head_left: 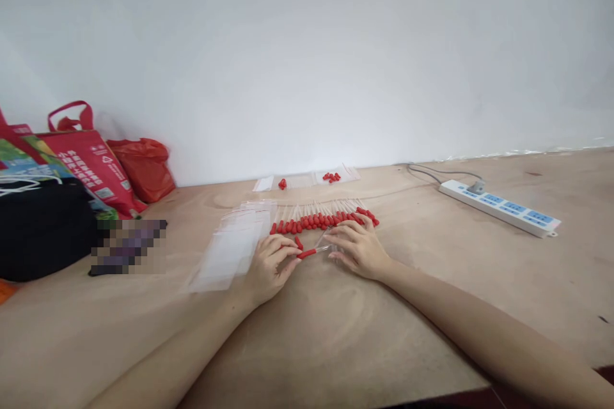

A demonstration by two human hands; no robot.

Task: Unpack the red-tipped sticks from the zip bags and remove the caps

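Note:
Between the fingers of my left hand (274, 266) is the red handle of a small red-handled stick (307, 254), lying almost level and pointing right. Its thin clear end reaches the fingertips of my right hand (357, 246), which pinch a clear piece of plastic (322, 245) there; whether it is part of the stick I cannot tell. Another red piece (298, 243) lies just beyond my left fingertips. Behind both hands runs a row of red-handled sticks (314, 221), their pale thin shafts towards the wall. My right hand partly covers the row.
Flat clear zip bags (233, 246) overlap left of my left hand. Near the wall lie two more bags (307, 180) with small red pieces. A white power strip (499, 206) with a cable is at right. Red bags (91, 163) and a black bag (45, 230) stand at left.

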